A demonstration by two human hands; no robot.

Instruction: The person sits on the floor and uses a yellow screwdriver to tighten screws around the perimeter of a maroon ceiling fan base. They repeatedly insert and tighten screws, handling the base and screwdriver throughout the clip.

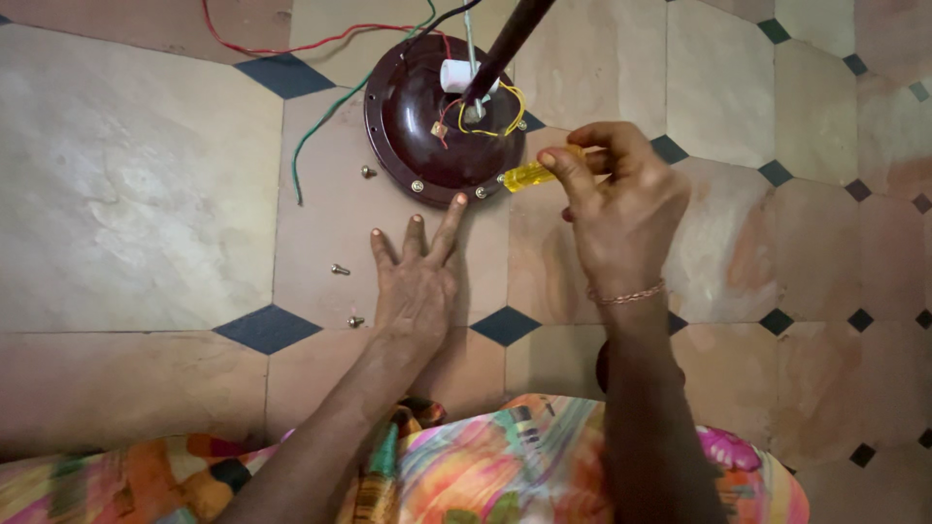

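Observation:
A dark brown round fan motor housing (417, 136) lies on the tiled floor, with a dark rod rising from its centre and coloured wires inside. My right hand (616, 209) grips a yellow-handled screwdriver (529, 175) whose tip meets a screw on the housing's lower right rim. My left hand (417, 272) lies flat on the floor with fingers spread, its index finger touching the housing's lower edge.
Three loose screws (340, 269) lie on the tiles left of my left hand. Red and green wires (320, 116) trail from the housing to the upper left. A colourful patterned garment (505, 466) covers my lap at the bottom.

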